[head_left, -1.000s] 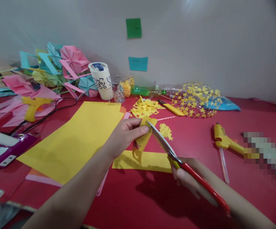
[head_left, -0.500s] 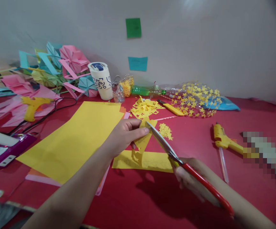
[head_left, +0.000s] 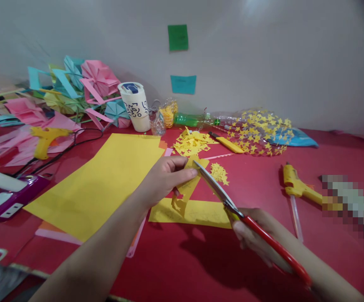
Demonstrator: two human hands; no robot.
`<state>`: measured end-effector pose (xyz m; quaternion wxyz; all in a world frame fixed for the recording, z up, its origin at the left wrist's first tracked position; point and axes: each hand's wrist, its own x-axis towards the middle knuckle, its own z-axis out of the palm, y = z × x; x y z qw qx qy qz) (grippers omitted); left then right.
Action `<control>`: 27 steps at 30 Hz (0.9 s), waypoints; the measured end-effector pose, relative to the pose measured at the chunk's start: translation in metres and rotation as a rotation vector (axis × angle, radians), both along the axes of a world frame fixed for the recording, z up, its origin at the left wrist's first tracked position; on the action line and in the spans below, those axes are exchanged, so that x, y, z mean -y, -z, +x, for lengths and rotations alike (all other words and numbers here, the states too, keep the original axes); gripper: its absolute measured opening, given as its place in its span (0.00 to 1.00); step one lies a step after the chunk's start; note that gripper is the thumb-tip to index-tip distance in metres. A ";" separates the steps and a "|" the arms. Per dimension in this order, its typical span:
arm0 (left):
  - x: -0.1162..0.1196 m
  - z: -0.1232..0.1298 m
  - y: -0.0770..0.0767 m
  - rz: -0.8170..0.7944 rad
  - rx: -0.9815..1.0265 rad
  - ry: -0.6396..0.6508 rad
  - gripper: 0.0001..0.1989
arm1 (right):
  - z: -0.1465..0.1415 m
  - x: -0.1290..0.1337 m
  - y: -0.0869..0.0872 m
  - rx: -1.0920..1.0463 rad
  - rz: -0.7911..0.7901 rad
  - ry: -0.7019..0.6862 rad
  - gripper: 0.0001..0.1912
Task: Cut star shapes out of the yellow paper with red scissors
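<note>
Between thumb and fingers, my left hand (head_left: pixel 172 176) pinches a small piece of yellow paper (head_left: pixel 190 184) with notched edges. My right hand (head_left: pixel 257 239) is wrapped round the red handles of the scissors (head_left: pixel 221 193), whose blade tips meet the paper close to my left thumb. Beneath the held piece lies a yellow paper strip (head_left: pixel 205 213) on the red table. A small heap of cut yellow stars (head_left: pixel 219 173) sits just beyond the blades. Behind it is a pile of yellow paper scraps (head_left: pixel 194 142).
Large yellow sheets (head_left: pixel 106 180) lie at left, near a yellow glue gun (head_left: pixel 45 140) and a purple power strip (head_left: pixel 14 197). Another glue gun (head_left: pixel 298 184) rests at right. A cutter (head_left: pixel 227 143), a white tumbler (head_left: pixel 135 107) and a star-covered plastic piece (head_left: pixel 260 132) stand at the back.
The whole view has shifted slightly. Both hands, the paper and the scissors keep nearly the same positions; the lower end of the held piece hangs a little differently.
</note>
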<state>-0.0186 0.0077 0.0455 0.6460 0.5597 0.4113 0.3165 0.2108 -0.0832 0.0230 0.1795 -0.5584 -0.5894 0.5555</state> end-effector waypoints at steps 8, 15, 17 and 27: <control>0.001 0.002 0.003 0.041 0.084 -0.081 0.09 | -0.002 0.000 -0.003 0.015 0.019 0.044 0.29; -0.001 0.001 0.000 0.087 0.057 -0.058 0.10 | 0.000 0.000 -0.001 -0.015 0.079 0.042 0.29; -0.001 0.001 -0.001 0.070 0.029 -0.064 0.10 | 0.001 0.000 0.000 -0.046 0.079 0.018 0.30; -0.001 0.002 0.001 0.101 -0.051 -0.081 0.10 | 0.001 0.001 0.004 0.036 0.034 0.088 0.28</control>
